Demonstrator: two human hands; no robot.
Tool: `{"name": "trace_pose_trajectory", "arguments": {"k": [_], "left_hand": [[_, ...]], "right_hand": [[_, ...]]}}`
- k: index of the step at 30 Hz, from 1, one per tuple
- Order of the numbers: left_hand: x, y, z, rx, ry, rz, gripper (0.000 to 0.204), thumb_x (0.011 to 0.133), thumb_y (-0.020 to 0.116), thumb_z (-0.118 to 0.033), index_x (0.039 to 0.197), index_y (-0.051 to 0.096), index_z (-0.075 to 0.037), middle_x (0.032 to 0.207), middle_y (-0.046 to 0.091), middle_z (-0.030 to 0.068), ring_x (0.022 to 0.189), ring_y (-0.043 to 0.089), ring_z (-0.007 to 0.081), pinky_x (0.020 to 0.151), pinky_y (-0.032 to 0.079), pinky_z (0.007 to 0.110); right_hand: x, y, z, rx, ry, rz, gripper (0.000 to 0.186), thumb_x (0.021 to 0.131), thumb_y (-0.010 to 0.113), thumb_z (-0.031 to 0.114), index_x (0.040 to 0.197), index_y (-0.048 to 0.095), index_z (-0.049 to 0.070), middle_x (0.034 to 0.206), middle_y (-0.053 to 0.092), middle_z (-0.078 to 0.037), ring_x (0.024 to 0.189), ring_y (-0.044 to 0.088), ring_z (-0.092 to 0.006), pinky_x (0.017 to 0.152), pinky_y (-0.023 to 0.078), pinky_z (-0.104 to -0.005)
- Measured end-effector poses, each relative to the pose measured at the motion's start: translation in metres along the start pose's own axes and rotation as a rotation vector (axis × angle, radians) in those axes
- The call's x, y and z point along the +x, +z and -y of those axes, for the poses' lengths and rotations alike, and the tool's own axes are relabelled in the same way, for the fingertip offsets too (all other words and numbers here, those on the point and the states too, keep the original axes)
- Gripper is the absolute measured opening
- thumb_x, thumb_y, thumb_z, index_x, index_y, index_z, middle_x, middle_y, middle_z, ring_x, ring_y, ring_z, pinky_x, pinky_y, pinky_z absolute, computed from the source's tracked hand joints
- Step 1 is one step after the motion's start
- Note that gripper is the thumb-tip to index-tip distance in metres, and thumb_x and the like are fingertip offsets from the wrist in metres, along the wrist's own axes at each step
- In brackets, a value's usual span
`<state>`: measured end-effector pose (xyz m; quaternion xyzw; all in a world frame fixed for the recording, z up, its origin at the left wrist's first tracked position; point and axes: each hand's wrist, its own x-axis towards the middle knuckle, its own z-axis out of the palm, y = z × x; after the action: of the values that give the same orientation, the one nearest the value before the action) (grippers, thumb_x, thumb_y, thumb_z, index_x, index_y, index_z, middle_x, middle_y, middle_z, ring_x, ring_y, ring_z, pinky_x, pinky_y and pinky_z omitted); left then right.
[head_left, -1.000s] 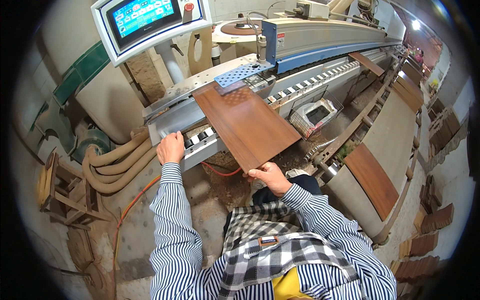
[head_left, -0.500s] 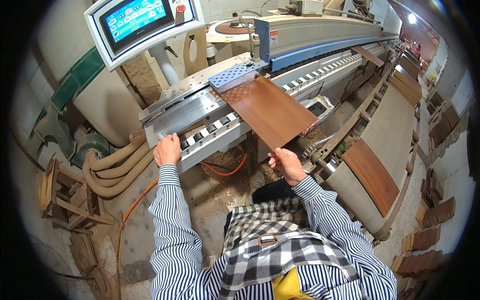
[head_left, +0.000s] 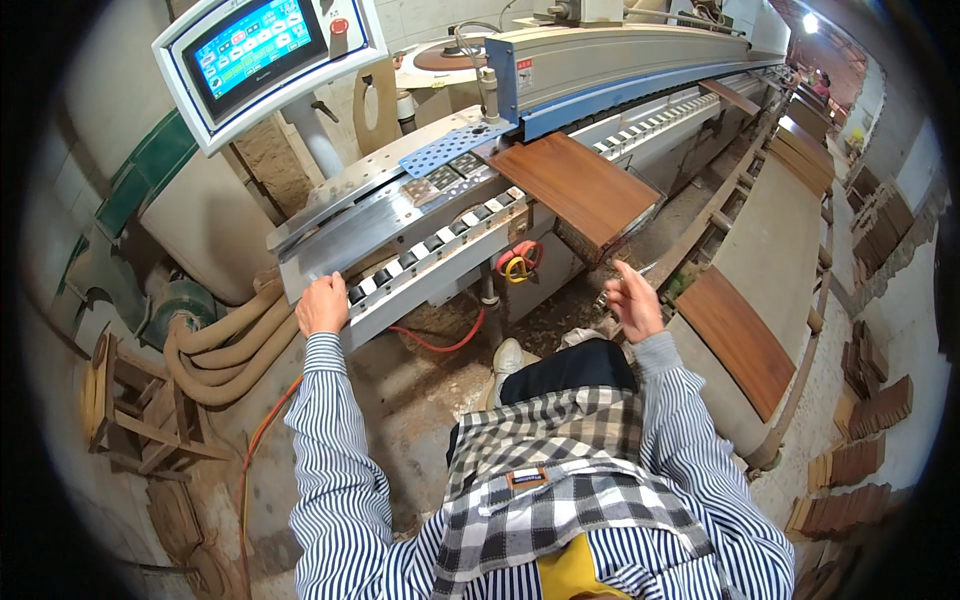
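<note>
A brown wood-grain board [head_left: 580,190] lies on the machine's roller track, its far edge under the long blue-and-grey pressure beam [head_left: 620,85]. My right hand [head_left: 634,302] is just off the board's near corner, fingers apart and holding nothing. Over at the near left end of the metal machine bed [head_left: 350,240], my left hand [head_left: 323,305] has its fingers curled over the edge. Beside my right arm, a second brown board [head_left: 738,340] rests on a grey belt conveyor [head_left: 785,240].
A touch-screen control panel [head_left: 262,55] with a red button stands at upper left. Beige hoses [head_left: 230,355] and a wooden stool [head_left: 150,400] are on the left. Red-and-yellow-handled scissors [head_left: 520,262] hang below the track. Stacked boards [head_left: 845,510] line the right-hand floor.
The board has moved along the track, away to the right and farther under the beam. My right hand has let go of its corner and opened. My left hand stays at the bed's edge.
</note>
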<state>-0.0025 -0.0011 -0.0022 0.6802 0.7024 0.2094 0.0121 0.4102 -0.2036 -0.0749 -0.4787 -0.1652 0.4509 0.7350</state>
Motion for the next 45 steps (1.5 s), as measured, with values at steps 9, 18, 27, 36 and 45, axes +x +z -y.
{"name": "trace_pose_trajectory", "arguments": {"k": [9,18,27,36,45], "left_hand": [[-0.002,-0.003,-0.002,0.019,-0.009,0.004,0.039,0.087,0.042,-0.038,0.089,0.067,-0.008,0.087,0.063,0.0196,0.083,0.06,0.0367,0.074,0.046,0.045],[0.001,0.002,-0.002,0.029,-0.002,-0.001,0.038,0.086,0.044,-0.039,0.089,0.067,-0.008,0.087,0.063,0.0196,0.083,0.06,0.0362,0.074,0.046,0.044],[0.001,0.001,0.001,0.036,-0.009,0.007,0.038,0.086,0.044,-0.039,0.089,0.067,-0.009,0.087,0.063,0.019,0.082,0.06,0.0362,0.073,0.047,0.044],[0.001,0.0,-0.001,0.027,-0.002,-0.001,0.039,0.087,0.042,-0.038,0.087,0.067,-0.009,0.087,0.064,0.0182,0.083,0.06,0.0357,0.074,0.047,0.044],[-0.001,-0.001,-0.001,0.006,-0.009,-0.009,0.04,0.087,0.041,-0.038,0.085,0.067,-0.008,0.085,0.063,0.0194,0.081,0.06,0.037,0.073,0.047,0.045]], "right_hand": [[-0.139,-0.273,0.007,-0.279,-0.318,-1.14,0.071,0.084,0.054,0.014,0.14,0.01,0.015,0.067,0.052,-0.005,0.047,0.047,-0.0114,0.038,0.037,-0.0236],[-0.183,-0.331,0.023,-0.091,-0.126,-1.172,0.06,0.089,0.052,0.019,0.14,0.02,0.023,0.07,0.058,-0.007,0.051,0.052,-0.0125,0.04,0.04,-0.0251],[-0.177,-0.253,-0.029,-0.057,-0.3,-1.206,0.028,0.088,0.056,0.027,0.108,0.054,0.008,0.067,0.053,-0.002,0.047,0.045,-0.0098,0.039,0.035,-0.0204],[-0.121,-0.275,-0.05,0.49,-0.004,-0.798,0.026,0.077,0.07,0.022,0.096,0.057,0.009,0.09,0.062,-0.004,0.076,0.059,-0.0212,0.058,0.049,-0.032],[-0.148,-0.209,-0.02,0.465,-0.136,-0.389,0.029,0.079,0.065,0.01,0.106,0.054,0.006,0.099,0.061,-0.005,0.09,0.059,-0.0196,0.075,0.05,-0.032]]}}
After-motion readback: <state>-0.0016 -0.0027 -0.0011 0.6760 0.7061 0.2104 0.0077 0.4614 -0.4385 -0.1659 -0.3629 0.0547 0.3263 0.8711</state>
